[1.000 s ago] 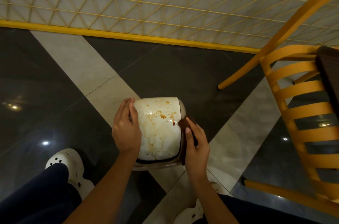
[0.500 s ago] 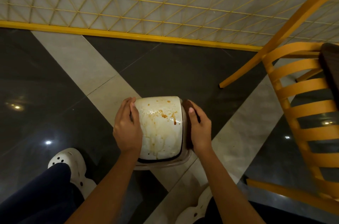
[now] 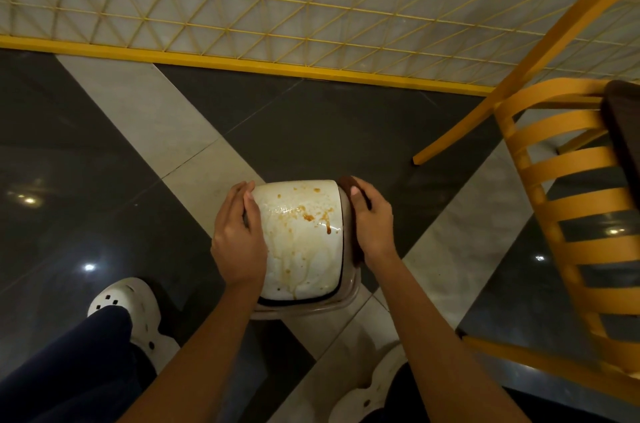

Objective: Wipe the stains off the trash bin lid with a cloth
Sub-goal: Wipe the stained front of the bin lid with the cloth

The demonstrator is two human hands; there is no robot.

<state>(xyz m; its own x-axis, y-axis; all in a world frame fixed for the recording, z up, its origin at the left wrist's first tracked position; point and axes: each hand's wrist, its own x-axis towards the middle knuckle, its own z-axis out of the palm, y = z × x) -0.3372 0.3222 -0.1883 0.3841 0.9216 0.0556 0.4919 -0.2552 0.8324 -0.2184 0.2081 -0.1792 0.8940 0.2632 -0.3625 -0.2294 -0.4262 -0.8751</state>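
A small trash bin stands on the floor below me, its white lid marked with orange-brown stains and drip streaks. My left hand lies flat against the lid's left edge, gripping it. My right hand presses a dark brown cloth against the bin's right side, beside the lid. Most of the cloth is hidden under that hand. The bin's beige rim shows around the lid at the front and right.
A yellow wooden chair stands close on the right. A yellow-framed mesh partition runs across the back. My feet in white clogs flank the bin on the dark and light tiled floor.
My right hand has slid with the cloth from the front part of the bin's right side toward the far right corner. The left hand has stayed on the lid's left edge.
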